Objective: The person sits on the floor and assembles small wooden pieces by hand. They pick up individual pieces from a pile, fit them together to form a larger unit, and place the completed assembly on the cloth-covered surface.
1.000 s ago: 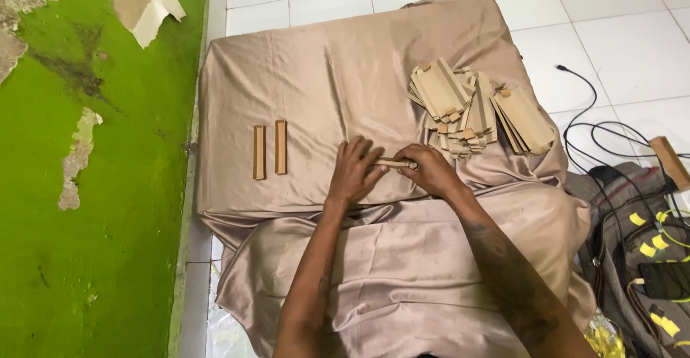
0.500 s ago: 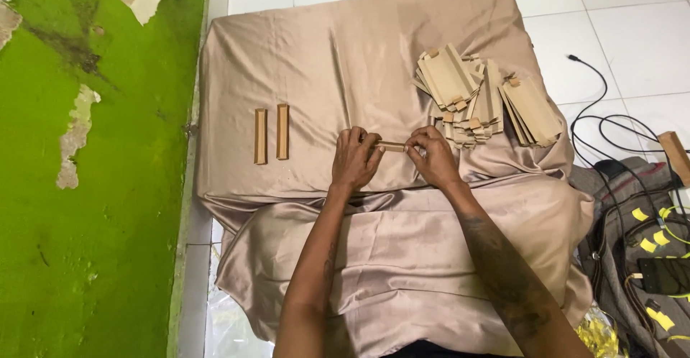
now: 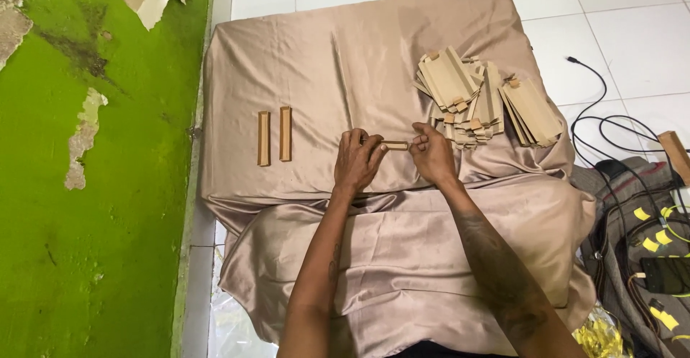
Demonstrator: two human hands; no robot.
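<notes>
Both my hands hold one small tan cardboard piece (image 3: 395,145) between them over a beige satin cloth (image 3: 345,49). My left hand (image 3: 357,161) grips its left end, fingers curled. My right hand (image 3: 432,154) grips its right end. Two narrow folded cardboard boxes (image 3: 274,136) lie side by side on the cloth, well to the left of my left hand. A heap of flat tan cardboard blanks (image 3: 478,98) lies just beyond and to the right of my right hand.
A green wall with peeling paint (image 3: 93,185) runs along the left. White floor tiles (image 3: 632,27) lie at the right, with black cables (image 3: 604,124) and a grey bag with yellow tags (image 3: 647,228). A wooden block (image 3: 675,153) sits at the right edge.
The view has shifted slightly. My hands stay together on the cardboard piece, which now lies level between them; the boxes and the heap have not moved.
</notes>
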